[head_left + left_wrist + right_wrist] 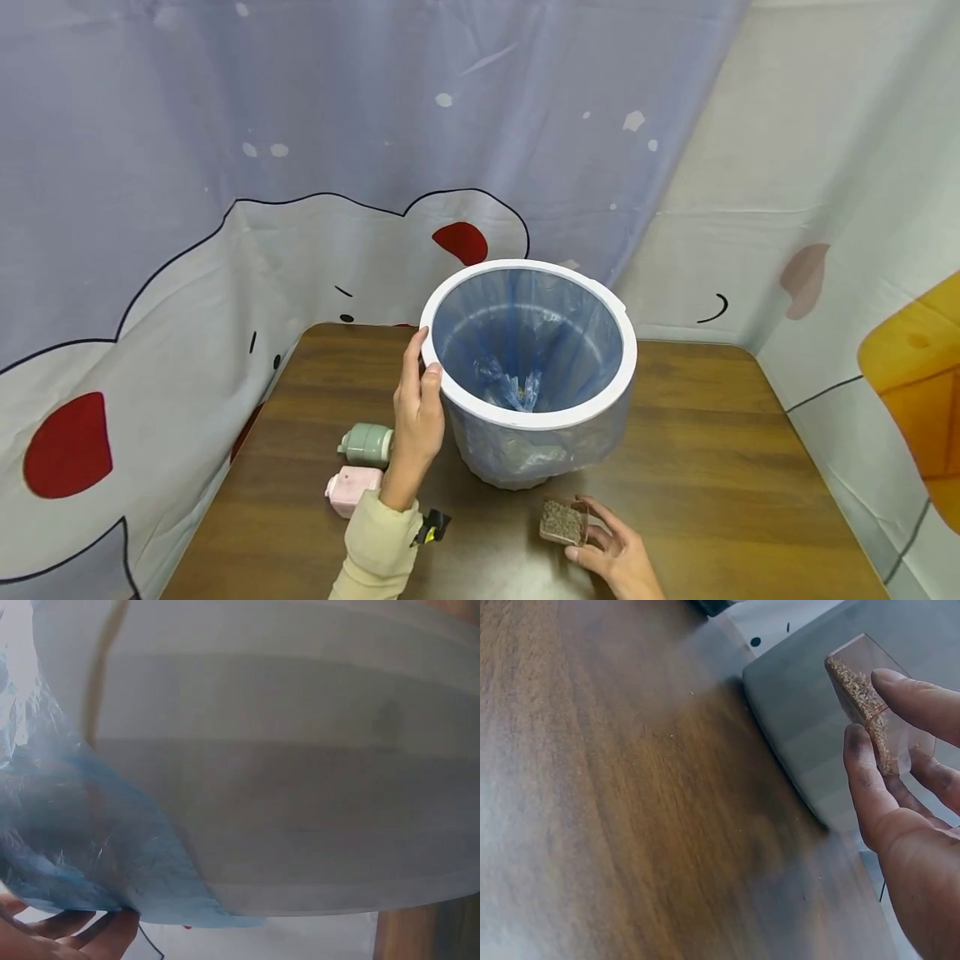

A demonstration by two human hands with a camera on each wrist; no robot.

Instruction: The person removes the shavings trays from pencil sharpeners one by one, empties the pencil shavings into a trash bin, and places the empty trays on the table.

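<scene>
A trash bin with a white rim [525, 419] stands in the middle of the table, lined with a translucent blue plastic bag [517, 333]. My left hand [418, 408] holds the bin's left rim, thumb at the top edge and fingers along the outside. In the left wrist view, the fingertips press the bag against the grey bin wall [300, 787]. My right hand [615, 558] pinches a small clear plastic box [562, 523] in front of the bin. Brown shavings or granules [859, 690] lie inside the box, which is tilted in the right wrist view.
A green bottle-like container [366, 444] and a pink one [352, 490] lie on the wooden table [697, 467] left of the bin, close to my left forearm. Patterned fabric [337, 108] hangs behind the table and along its sides.
</scene>
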